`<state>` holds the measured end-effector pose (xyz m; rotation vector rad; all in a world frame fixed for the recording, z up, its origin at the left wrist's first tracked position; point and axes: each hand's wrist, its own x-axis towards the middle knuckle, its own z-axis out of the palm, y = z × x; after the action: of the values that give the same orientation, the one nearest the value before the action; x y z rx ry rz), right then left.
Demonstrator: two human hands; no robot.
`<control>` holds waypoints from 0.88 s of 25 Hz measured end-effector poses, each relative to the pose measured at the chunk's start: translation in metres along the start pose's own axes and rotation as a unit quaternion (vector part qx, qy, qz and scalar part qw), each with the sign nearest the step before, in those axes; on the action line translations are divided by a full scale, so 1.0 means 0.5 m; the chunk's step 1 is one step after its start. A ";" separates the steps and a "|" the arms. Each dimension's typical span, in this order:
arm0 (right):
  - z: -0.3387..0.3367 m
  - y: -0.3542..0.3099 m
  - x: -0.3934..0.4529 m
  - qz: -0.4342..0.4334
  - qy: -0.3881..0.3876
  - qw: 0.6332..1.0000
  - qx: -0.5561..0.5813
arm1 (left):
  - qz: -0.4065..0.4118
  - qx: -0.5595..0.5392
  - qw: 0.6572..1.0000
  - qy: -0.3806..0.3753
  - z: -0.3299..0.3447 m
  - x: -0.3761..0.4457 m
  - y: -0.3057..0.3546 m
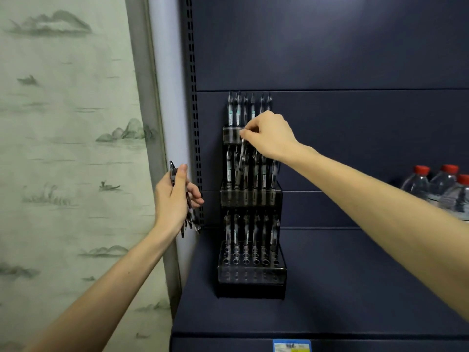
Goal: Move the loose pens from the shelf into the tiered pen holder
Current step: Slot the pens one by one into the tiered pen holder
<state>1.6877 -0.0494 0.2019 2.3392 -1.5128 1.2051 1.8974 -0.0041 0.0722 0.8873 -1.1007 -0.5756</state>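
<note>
The tiered pen holder (251, 273) is clear acrylic on a black base, standing on the dark blue shelf (330, 288) against the back panel. All three tiers carry rows of upright pens. My right hand (269, 134) reaches in front of the top tier and pinches one pen (241, 154), which hangs tip down over the middle tier. My left hand (175, 199) is left of the holder, beside the shelf upright, and grips a bundle of several loose pens (189, 207) pointing up and down.
Three clear water bottles (441, 189) with red caps stand at the right end of the shelf. A wall hanging with an ink landscape (71, 148) fills the left. A price label (291, 345) sits on the shelf's front edge.
</note>
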 end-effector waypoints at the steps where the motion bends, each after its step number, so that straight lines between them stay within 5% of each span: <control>1: 0.005 0.002 -0.003 0.001 -0.005 1.000 -0.005 | 0.006 0.001 1.000 -0.006 0.002 -0.001 0.003; 8: -0.010 -0.011 0.009 0.019 -0.077 0.996 0.048 | 0.012 0.001 1.000 0.015 0.011 0.004 0.009; 15: 0.036 -0.028 -0.012 -0.032 -0.043 0.993 -0.101 | -0.005 -0.063 0.998 0.024 -0.009 0.015 0.011; 22: 0.052 -0.028 -0.005 0.022 -0.094 0.981 -0.170 | -0.012 -0.057 0.998 0.021 -0.005 0.005 0.018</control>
<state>1.7129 -0.0532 0.1870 2.2463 -1.6796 0.6797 1.9003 -0.0006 0.0804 0.8112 -1.0104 -0.6300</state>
